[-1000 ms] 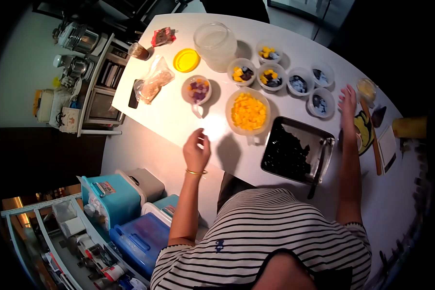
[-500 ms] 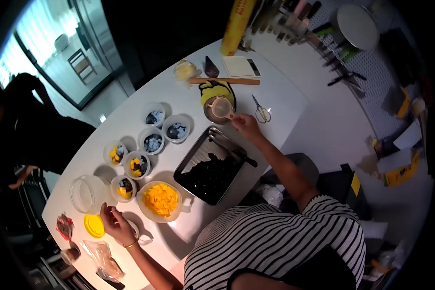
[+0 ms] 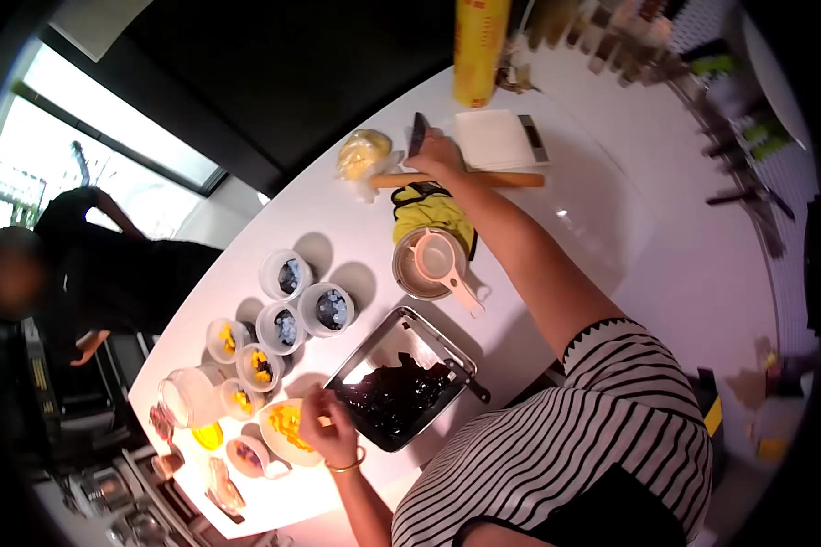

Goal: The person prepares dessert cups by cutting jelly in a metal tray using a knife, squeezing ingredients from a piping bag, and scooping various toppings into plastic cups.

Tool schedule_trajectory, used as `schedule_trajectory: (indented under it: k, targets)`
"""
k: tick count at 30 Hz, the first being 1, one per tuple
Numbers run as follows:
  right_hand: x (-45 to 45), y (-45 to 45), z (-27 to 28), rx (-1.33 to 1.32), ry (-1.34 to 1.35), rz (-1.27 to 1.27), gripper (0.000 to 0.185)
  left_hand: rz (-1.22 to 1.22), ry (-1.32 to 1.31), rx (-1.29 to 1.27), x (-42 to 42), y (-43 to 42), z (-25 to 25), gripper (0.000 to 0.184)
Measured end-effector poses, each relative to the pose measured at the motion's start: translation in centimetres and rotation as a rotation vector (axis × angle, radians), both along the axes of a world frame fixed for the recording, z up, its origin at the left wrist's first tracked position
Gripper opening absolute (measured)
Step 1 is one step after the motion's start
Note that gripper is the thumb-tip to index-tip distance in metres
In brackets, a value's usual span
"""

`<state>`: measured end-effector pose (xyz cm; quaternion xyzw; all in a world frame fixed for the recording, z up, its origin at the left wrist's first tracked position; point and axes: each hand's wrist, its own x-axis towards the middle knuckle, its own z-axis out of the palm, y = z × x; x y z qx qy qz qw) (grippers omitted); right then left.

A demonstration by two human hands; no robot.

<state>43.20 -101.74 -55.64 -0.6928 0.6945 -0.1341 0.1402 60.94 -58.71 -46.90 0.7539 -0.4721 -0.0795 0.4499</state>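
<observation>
The right hand (image 3: 436, 150) reaches to the far side of the smooth white table (image 3: 337, 210), its fingers at a dark, pointed pack (image 3: 417, 134); how tightly they close on it I cannot tell. Just left of the pack lies a rounded, pale yellow lump (image 3: 363, 153) in crinkled clear wrap; on the right is a flat white scale (image 3: 491, 137). A straight wooden rod (image 3: 513, 180) runs beneath the right wrist. Nearer, a pale plastic strainer (image 3: 435, 255) with a small handle rests over a round metal bowl (image 3: 400, 272) beside yellow-green and black fabric (image 3: 422, 210).

The left hand (image 3: 328, 427), blurred, is half open with fingers loosely curled and nothing visible in it, between yellow cubes (image 3: 285, 421) and a rectangular metal tray (image 3: 400, 339) of glossy black jelly (image 3: 392, 392).
</observation>
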Motion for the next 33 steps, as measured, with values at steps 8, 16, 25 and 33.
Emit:
schedule_trajectory:
  k: [8, 16, 25, 33]
  targets:
    - [-3.8, -3.8, 1.0, 0.463, -1.16, -0.046, 0.04, -0.154, -0.105, 0.042, -8.6, -7.6, 3.1, 0.023]
    - [-8.5, 3.3, 12.4, 0.996, -1.166, 0.583, 0.033, -0.463, -0.583, 0.002, -8.6, -21.3, 9.4, 0.058]
    - [-11.3, 12.0, 17.2, -0.608, -0.55, 0.936, 0.019, -0.624, 1.007, 0.204, -9.0, -18.5, 6.4, 0.057]
    - [-4.6, 19.7, 18.6, -0.892, -0.104, 2.001, 0.03, -0.851, 1.361, 0.573, -4.1, -12.8, 6.1, 0.059]
